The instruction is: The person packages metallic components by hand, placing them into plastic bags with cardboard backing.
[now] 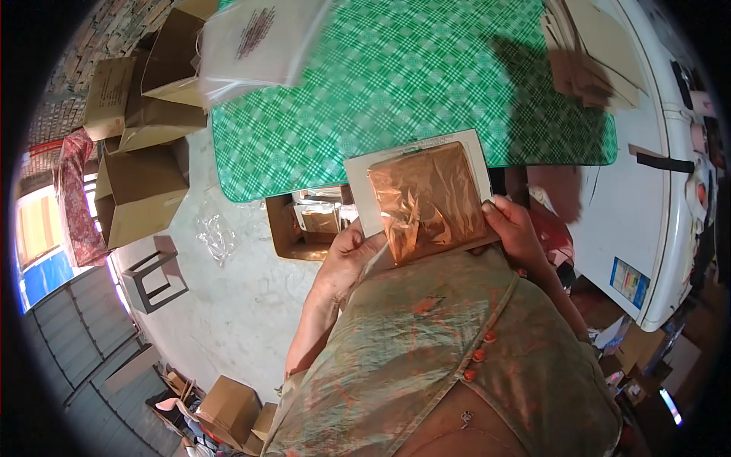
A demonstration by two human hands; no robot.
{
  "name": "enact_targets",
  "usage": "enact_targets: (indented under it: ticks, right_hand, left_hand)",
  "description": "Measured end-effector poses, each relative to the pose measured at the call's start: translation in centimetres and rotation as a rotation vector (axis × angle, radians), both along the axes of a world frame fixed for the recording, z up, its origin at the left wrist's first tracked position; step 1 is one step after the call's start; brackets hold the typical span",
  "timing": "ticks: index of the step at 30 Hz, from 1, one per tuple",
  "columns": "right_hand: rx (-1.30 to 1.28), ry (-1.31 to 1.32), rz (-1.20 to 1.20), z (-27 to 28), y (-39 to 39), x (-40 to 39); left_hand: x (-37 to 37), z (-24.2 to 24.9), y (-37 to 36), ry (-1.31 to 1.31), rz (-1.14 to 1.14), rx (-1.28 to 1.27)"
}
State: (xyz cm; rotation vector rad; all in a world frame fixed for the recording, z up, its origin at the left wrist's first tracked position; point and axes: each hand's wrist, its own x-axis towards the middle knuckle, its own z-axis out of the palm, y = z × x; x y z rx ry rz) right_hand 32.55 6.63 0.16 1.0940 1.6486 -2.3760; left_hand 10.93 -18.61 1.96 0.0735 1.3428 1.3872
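A flat, square packet with a shiny copper-coloured, crinkled wrap [430,202] lies on a larger white card [364,190], close to my body. My left hand [352,251] is closed on the card's lower left edge, thumb on top. At the right edge my right hand [512,227] pinches the card, its thumb beside the copper wrap. The far edge of the card overlaps the near edge of a table with a green checked cover [411,84]. What lies under the card is hidden.
Clear plastic bags [263,46] lie at the table's far left, a stack of tan cardboard sheets [590,57] at its far right. Below the table stands an open carton [293,228] with contents. More open boxes [145,190] stand left; a white appliance [624,190] is at right.
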Motion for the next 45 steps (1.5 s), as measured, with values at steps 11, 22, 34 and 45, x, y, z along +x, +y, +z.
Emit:
enact_targets:
  ticks: [11,22,34,45]
  right_hand:
    - [0.056,0.008,-0.028,0.3,0.3,-0.7]
    - [-0.156,0.116,-0.095,2.7,0.4,-3.1]
    - [0.044,-0.091,-0.119,2.6,0.2,-4.3]
    - [0.062,0.063,-0.109,0.8,0.0,-4.5]
  left_hand:
    - [-0.8,-1.7,-1.1,-0.164,0.072,0.131]
    - [-2.8,0.0,1.7,-0.048,0.031,0.068]
    - [-2.8,-0.1,1.9,-0.196,0.188,0.246]
    - [-2.8,-0.5,1.8,-0.021,0.091,0.079]
